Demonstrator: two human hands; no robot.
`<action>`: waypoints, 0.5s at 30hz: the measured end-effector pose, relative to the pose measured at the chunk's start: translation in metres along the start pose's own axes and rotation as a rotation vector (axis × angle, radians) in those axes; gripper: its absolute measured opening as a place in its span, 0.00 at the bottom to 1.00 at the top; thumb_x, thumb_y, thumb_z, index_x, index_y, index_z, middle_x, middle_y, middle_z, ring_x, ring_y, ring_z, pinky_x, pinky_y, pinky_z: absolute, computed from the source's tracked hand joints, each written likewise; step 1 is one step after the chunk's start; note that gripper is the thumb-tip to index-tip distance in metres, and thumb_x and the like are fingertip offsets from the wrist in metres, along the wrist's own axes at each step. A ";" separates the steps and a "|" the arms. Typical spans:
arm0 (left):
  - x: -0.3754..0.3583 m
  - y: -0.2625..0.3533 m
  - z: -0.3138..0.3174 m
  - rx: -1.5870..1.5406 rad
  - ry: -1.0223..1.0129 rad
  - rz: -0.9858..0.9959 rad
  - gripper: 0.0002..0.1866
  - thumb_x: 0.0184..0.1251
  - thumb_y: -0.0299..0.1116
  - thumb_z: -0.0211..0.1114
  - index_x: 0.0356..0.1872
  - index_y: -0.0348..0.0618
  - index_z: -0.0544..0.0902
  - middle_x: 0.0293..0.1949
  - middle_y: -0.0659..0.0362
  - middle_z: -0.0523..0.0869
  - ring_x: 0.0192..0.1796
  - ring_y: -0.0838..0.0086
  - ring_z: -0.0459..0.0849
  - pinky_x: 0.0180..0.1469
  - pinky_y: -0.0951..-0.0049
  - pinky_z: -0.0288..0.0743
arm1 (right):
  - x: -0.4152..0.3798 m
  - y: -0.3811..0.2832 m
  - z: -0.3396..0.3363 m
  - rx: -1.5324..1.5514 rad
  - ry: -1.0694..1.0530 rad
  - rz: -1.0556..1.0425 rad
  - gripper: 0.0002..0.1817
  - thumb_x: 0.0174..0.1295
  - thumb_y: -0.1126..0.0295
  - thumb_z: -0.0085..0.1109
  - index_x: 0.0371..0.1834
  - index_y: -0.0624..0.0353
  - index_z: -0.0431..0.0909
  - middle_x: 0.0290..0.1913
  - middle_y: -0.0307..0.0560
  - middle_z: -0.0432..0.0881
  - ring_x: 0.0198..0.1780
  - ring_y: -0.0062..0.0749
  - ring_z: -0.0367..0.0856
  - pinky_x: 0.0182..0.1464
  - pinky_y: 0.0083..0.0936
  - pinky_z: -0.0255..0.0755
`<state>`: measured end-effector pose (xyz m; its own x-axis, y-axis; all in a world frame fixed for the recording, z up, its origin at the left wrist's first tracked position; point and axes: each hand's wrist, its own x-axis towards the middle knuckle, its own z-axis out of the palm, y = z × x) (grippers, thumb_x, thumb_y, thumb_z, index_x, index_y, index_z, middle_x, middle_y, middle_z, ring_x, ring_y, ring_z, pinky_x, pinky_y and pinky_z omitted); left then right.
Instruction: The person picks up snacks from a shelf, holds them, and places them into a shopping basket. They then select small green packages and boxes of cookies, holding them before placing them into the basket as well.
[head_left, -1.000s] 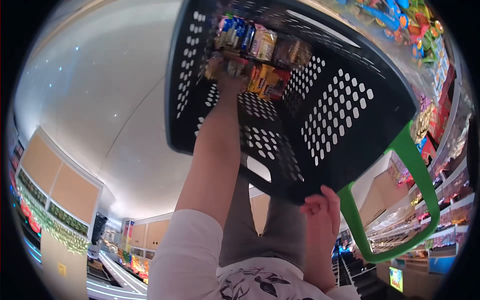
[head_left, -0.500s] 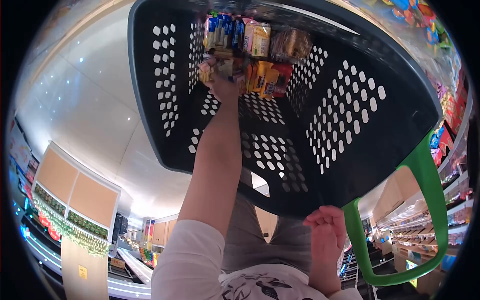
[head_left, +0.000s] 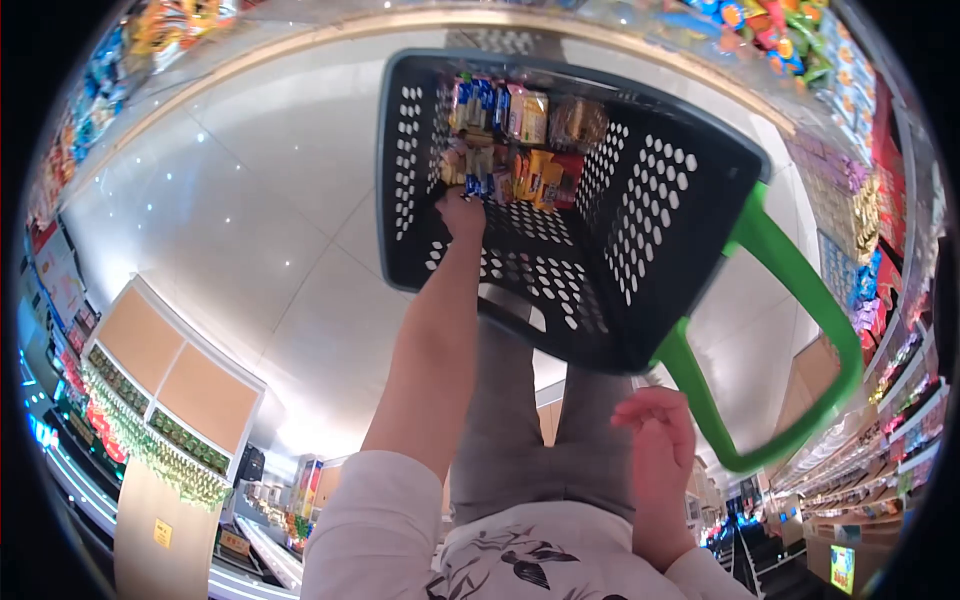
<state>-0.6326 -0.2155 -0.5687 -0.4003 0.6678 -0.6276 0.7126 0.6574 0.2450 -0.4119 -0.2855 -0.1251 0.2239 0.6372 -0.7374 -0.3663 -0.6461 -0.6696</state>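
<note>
A dark shopping basket (head_left: pixel 690 235) with perforated walls and a green handle (head_left: pixel 810 300) fills the upper middle. My left hand (head_left: pixel 460 213) is inside it, just below a small pale yellow packet (head_left: pixel 452 167). Its fingers are partly bent and apart, with nothing visible in them. Beyond it are blue-and-white snack packs (head_left: pixel 480 104), a yellow-and-white pack (head_left: pixel 534 117), a brown clear-wrapped item (head_left: pixel 579 124), orange-yellow packets (head_left: pixel 538 180) and a red packet (head_left: pixel 568 180). My right hand (head_left: pixel 660 430) is below the basket's near corner, fingers curled, holding nothing I can see.
Colourful packaged goods (head_left: pixel 770 40) line a display with a wooden edge (head_left: pixel 330 38) at the top. Stocked shelves (head_left: pixel 850 440) stand on the right. Pale floor tiles (head_left: pixel 290 200) show around the basket. A counter with wooden panels (head_left: pixel 200 385) is at left.
The basket looks smaller and lower in view, with more floor and display showing around it. My left hand has drawn back from the packets towards me. My right hand is slightly higher in view.
</note>
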 end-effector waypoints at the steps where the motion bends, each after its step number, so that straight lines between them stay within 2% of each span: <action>1: -0.018 0.006 -0.020 -0.125 -0.072 0.060 0.21 0.56 0.31 0.66 0.52 0.40 0.76 0.50 0.50 0.76 0.47 0.55 0.79 0.50 0.64 0.74 | -0.016 -0.019 -0.002 -0.023 -0.002 -0.093 0.16 0.67 0.70 0.48 0.53 0.69 0.70 0.44 0.53 0.78 0.45 0.32 0.78 0.51 0.28 0.72; 2: -0.040 0.010 -0.041 -0.246 -0.147 0.122 0.20 0.56 0.32 0.66 0.51 0.40 0.76 0.46 0.52 0.78 0.44 0.58 0.80 0.47 0.67 0.76 | -0.033 -0.037 -0.005 -0.044 -0.001 -0.186 0.15 0.67 0.70 0.48 0.53 0.68 0.70 0.43 0.53 0.78 0.45 0.32 0.78 0.51 0.27 0.72; 3: -0.060 0.018 -0.062 -0.369 -0.222 0.194 0.19 0.56 0.32 0.66 0.49 0.39 0.77 0.43 0.54 0.81 0.41 0.62 0.82 0.44 0.70 0.77 | -0.042 -0.048 -0.014 -0.092 -0.004 -0.387 0.15 0.67 0.70 0.48 0.53 0.68 0.70 0.44 0.53 0.77 0.45 0.33 0.77 0.50 0.27 0.71; 4: -0.088 0.026 -0.081 -0.512 -0.297 0.126 0.18 0.59 0.32 0.65 0.50 0.40 0.77 0.40 0.57 0.82 0.38 0.68 0.82 0.40 0.73 0.76 | -0.049 -0.057 -0.027 -0.144 -0.003 -0.583 0.15 0.67 0.71 0.48 0.54 0.67 0.70 0.46 0.53 0.77 0.45 0.33 0.76 0.50 0.27 0.71; 6: -0.152 0.035 -0.123 -0.723 -0.422 0.014 0.14 0.63 0.32 0.62 0.49 0.41 0.77 0.38 0.60 0.83 0.37 0.77 0.81 0.35 0.78 0.75 | -0.056 -0.084 -0.048 -0.631 0.396 -0.675 0.15 0.67 0.72 0.50 0.54 0.66 0.70 0.51 0.53 0.75 0.50 0.37 0.75 0.54 0.31 0.68; 8: -0.204 0.042 -0.159 -0.785 -0.499 -0.025 0.12 0.67 0.32 0.59 0.49 0.43 0.77 0.39 0.62 0.82 0.38 0.80 0.81 0.35 0.80 0.75 | -0.033 -0.102 -0.075 -1.117 0.540 -0.826 0.21 0.66 0.71 0.52 0.62 0.65 0.66 0.61 0.54 0.69 0.64 0.45 0.65 0.66 0.37 0.57; 10: -0.247 0.045 -0.177 -0.767 -0.555 -0.024 0.12 0.68 0.31 0.58 0.50 0.45 0.78 0.39 0.63 0.82 0.39 0.81 0.81 0.36 0.79 0.76 | -0.004 -0.099 -0.105 -1.197 0.554 -0.857 0.29 0.66 0.68 0.54 0.68 0.63 0.59 0.67 0.56 0.63 0.69 0.45 0.59 0.68 0.37 0.53; 12: -0.271 0.042 -0.181 -0.798 -0.614 0.041 0.11 0.68 0.32 0.58 0.50 0.45 0.77 0.40 0.63 0.82 0.40 0.80 0.81 0.38 0.79 0.76 | 0.021 -0.078 -0.128 -0.624 0.390 -0.812 0.35 0.64 0.65 0.57 0.72 0.61 0.53 0.72 0.55 0.55 0.71 0.46 0.55 0.70 0.39 0.50; 15: -0.308 0.040 -0.192 -0.869 -0.666 0.077 0.11 0.68 0.32 0.58 0.49 0.43 0.77 0.38 0.63 0.83 0.37 0.81 0.81 0.35 0.80 0.74 | 0.012 -0.091 -0.112 -0.977 0.436 -0.814 0.39 0.63 0.62 0.59 0.73 0.60 0.50 0.71 0.56 0.54 0.69 0.48 0.57 0.69 0.39 0.53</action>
<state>-0.5913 -0.3272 -0.2236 0.2061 0.5671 -0.7975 -0.0311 0.8183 0.5739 -0.2746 -0.2664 -0.0835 0.4023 0.9141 0.0517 0.7560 -0.2998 -0.5820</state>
